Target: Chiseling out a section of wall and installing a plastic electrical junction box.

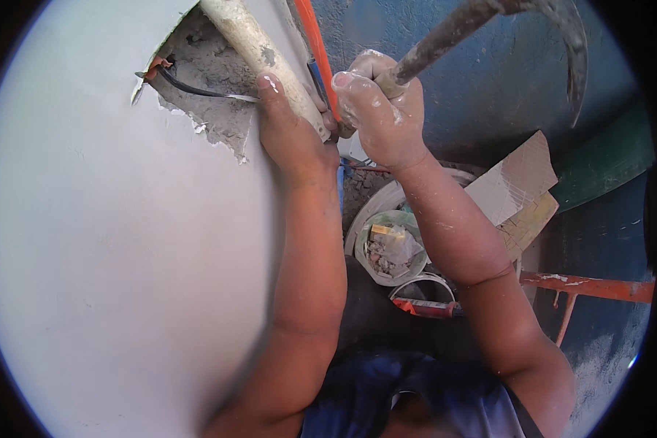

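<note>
My left hand [293, 135] is wrapped round a pale, plaster-spattered tube [252, 45], which slants across the upper middle beside a broken opening [204, 80] in the white wall. My right hand [387, 109], dusted white, grips the handle of a hammer [445, 38]. The hammer is raised to the upper right, its curved, pointed head end hanging down near the blue wall. Between the two hands runs an orange strip [315, 55]. A dark cable [197, 89] with a pale end comes out of the opening and reaches toward my left thumb.
The white wall [139, 241] fills the left side, with ragged edges round the opening. Below my hands stands a bucket [387, 274] holding rubble and a yellow piece. Cardboard pieces [515, 179], a red-and-grey tool [425, 306] and an orange metal bar [591, 286] are at the right.
</note>
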Motion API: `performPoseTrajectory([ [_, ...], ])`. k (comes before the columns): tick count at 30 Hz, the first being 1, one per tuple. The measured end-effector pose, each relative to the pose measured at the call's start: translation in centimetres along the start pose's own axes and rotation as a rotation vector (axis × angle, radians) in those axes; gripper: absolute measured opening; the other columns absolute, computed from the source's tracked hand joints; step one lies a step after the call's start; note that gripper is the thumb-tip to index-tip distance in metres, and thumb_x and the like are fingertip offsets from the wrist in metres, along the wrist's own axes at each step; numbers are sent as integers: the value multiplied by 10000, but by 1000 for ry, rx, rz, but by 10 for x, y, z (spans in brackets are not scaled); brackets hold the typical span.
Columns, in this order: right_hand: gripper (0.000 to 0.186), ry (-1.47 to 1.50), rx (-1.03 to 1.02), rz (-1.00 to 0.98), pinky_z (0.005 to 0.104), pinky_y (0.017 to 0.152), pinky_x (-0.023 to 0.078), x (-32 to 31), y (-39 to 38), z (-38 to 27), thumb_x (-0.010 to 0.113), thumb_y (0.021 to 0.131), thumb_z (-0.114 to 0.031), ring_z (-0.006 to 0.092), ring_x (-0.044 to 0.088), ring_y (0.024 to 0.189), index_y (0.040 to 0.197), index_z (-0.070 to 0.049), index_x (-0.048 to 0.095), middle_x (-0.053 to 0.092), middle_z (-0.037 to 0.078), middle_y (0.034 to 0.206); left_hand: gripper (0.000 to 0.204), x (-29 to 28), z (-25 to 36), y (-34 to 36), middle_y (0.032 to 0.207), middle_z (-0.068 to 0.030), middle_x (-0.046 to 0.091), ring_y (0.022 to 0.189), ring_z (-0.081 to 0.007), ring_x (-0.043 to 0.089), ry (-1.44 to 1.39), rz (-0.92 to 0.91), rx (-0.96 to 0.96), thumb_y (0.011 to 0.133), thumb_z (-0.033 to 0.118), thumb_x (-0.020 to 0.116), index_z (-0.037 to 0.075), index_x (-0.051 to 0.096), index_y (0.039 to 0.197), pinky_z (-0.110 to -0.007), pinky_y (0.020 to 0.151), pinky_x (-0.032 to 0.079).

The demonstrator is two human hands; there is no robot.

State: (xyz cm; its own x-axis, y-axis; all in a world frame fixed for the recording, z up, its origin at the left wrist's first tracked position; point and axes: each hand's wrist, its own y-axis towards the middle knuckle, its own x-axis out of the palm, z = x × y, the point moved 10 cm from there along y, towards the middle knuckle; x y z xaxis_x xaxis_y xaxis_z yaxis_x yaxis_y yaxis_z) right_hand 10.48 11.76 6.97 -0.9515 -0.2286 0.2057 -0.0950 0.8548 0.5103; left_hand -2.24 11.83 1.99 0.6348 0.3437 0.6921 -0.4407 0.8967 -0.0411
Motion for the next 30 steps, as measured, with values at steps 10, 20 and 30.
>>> performPoseTrajectory([
  [10, 220, -262, -141, 39, 233, 476, 320, -22, 17, -22, 595, 891, -149, 29, 352, 502, 706, -72, 506, 465, -35, 607, 505, -1, 1, 2, 748, -22, 446, 572, -134, 458, 127, -129, 6, 972, 594, 427, 91, 468, 988, -281, 460, 357],
  [20, 208, -543, -160, 58, 307, 604, 430, -28, 28, 1, 630, 853, -212, 113, 472, 619, 774, -31, 565, 518, 28, 644, 492, -4, -3, 1, 673, -46, 463, 483, -147, 423, 6, -44, -56, 967, 558, 467, 68, 501, 994, -281, 418, 337],
  [30, 249, -649, -102, 69, 389, 646, 470, -30, 26, 10, 640, 806, -263, 287, 562, 643, 775, -21, 588, 600, 142, 709, 548, -4, -10, -1, 649, -45, 463, 476, -156, 410, 3, -74, -98, 964, 596, 444, 52, 500, 929, -285, 427, 341],
])
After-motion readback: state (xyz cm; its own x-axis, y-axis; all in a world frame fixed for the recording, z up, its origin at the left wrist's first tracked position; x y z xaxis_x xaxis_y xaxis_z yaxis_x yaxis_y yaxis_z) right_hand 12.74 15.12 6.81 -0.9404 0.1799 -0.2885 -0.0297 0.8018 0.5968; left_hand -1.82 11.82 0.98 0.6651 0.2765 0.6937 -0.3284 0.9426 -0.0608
